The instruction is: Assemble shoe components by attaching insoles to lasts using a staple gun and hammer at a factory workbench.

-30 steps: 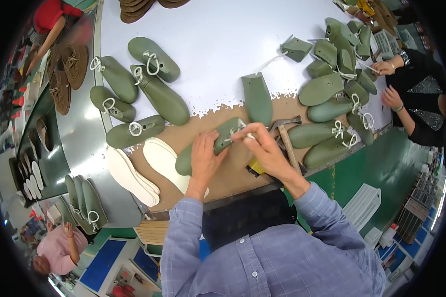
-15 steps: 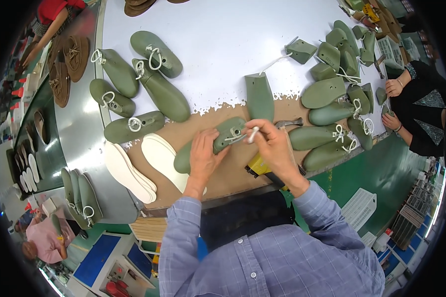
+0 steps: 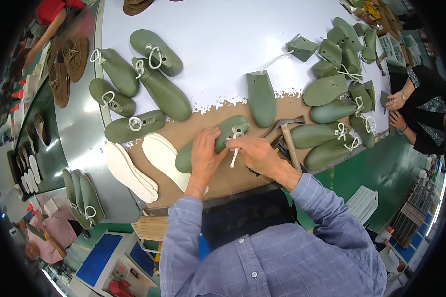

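Worktable [image 3: 208, 47] is white on top, with a ragged edge where brown board shows along the near side. Green shoe last [image 3: 233, 126] lies at an angle over that brown strip, in front of the wearer, toe toward lower left. Left hand [image 3: 206, 152] is wrapped over its middle, gripping it. Right hand [image 3: 259, 155] is curled narrow, fingertips together on a white cord [image 3: 234, 158] at the heel part; knot on top, loose end hanging below the fingers. Pale insoles [image 3: 130, 172] are stacked just left, a second pair [image 3: 162, 157] partly behind the left forearm. Wood-handled tool [image 3: 289, 146] with dark metal head sits just right of the right hand. Single last [image 3: 261, 100] beyond, sole side up. Five corded lasts grouped at left, e.g. one [image 3: 166, 94]; bigger pile at right [image 3: 326, 90]. Metal side table [image 3: 79, 131] far left, brown shoes [image 3: 75, 58] beside it. Co-worker in black [image 3: 423, 111] at the right end, hands at the table edge.
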Demonstrator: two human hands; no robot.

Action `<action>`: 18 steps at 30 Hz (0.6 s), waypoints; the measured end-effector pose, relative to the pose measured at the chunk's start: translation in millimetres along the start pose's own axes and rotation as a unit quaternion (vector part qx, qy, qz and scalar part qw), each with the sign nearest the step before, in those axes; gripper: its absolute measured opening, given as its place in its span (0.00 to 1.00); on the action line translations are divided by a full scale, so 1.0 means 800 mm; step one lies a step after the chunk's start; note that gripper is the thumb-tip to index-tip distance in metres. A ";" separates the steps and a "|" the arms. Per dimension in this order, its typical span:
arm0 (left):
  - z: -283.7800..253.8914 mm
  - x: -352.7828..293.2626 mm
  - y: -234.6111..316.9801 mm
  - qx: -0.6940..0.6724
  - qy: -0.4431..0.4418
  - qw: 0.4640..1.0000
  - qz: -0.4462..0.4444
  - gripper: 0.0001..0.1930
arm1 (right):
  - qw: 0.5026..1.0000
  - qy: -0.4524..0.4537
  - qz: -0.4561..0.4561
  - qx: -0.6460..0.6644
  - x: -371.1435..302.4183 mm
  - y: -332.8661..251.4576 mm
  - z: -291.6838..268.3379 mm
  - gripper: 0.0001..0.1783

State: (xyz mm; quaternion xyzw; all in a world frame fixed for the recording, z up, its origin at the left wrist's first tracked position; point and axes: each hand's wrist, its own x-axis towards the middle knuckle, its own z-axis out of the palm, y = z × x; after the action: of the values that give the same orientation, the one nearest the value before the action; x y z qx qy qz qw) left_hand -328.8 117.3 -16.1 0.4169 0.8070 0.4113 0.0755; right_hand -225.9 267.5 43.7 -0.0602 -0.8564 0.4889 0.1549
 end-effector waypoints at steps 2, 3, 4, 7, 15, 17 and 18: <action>0.001 -0.001 -0.001 -0.001 0.001 1.000 0.005 0.29 | 0.999 0.026 -0.012 -0.031 -0.001 0.000 0.001 0.11; 0.002 -0.001 -0.001 0.000 0.004 1.000 0.006 0.29 | 0.999 0.025 -0.012 -0.030 0.000 -0.001 0.004 0.11; 0.002 0.001 -0.002 0.000 0.006 1.000 0.009 0.29 | 0.994 0.021 0.104 0.015 0.005 -0.004 0.010 0.09; 0.002 -0.001 0.003 0.005 0.001 1.000 -0.007 0.29 | 0.969 0.026 0.236 0.064 0.010 -0.010 0.016 0.08; 0.000 0.003 0.002 0.010 0.002 1.000 0.002 0.28 | 0.976 0.030 0.217 0.012 0.011 -0.012 0.010 0.09; -0.001 0.003 0.001 0.018 0.003 1.000 0.012 0.26 | 0.978 0.029 0.200 0.043 0.007 -0.004 0.012 0.13; -0.001 0.002 0.000 0.011 0.005 1.000 0.014 0.27 | 0.978 0.031 0.200 0.043 0.002 -0.001 0.005 0.13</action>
State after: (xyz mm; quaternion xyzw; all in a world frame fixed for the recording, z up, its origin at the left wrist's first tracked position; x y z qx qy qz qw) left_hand -330.0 118.2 -15.2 0.4273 0.8059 0.4053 0.0610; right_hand -228.9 264.2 42.7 -0.2381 -0.8001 0.5443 0.0829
